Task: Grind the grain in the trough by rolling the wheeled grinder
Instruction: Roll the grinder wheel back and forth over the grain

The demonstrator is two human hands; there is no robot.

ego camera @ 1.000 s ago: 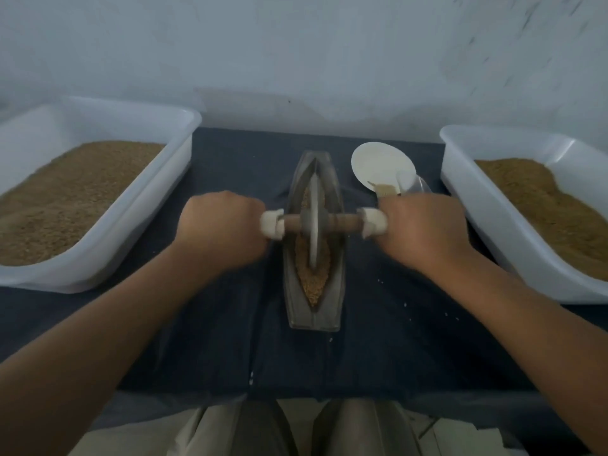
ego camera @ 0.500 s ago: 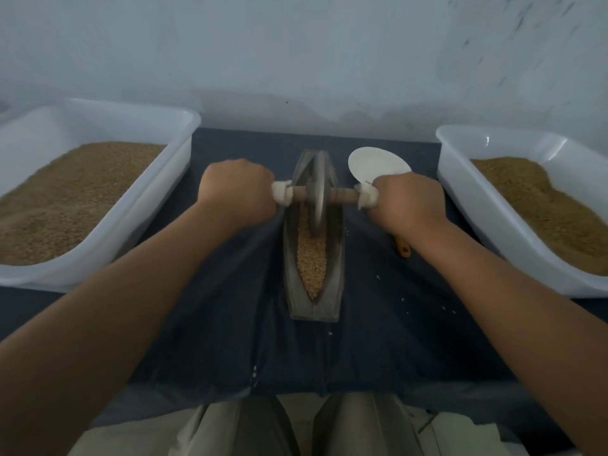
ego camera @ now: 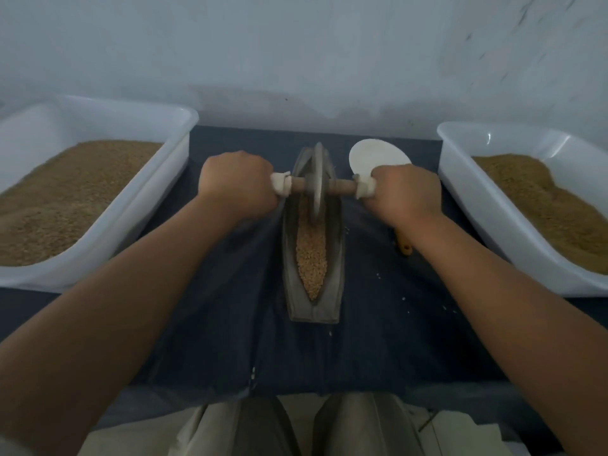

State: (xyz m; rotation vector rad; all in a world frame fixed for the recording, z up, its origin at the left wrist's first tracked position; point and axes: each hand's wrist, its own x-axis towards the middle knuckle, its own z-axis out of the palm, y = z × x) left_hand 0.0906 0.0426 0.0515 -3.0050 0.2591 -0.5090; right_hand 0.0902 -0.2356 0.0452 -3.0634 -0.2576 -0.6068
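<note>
- Gripping the wheeled grinder [ego camera: 317, 185] by its axle ends, left hand [ego camera: 238, 187] and right hand [ego camera: 406, 194] both curled tight; at the far end of the trough [ego camera: 335, 258], wheel in the grain [ego camera: 311, 255].
- Could overrun the trough's far tip (uneven push), spilling grain on the desk [ego camera: 214, 340].
- Counted: two hands, one grinder, one trough, two tubs [ego camera: 158, 192] flanking the trough, one white disc [ego camera: 375, 156].

Bare hands [ego camera: 238, 187], pale beige trousers [ego camera: 223, 429]
</note>
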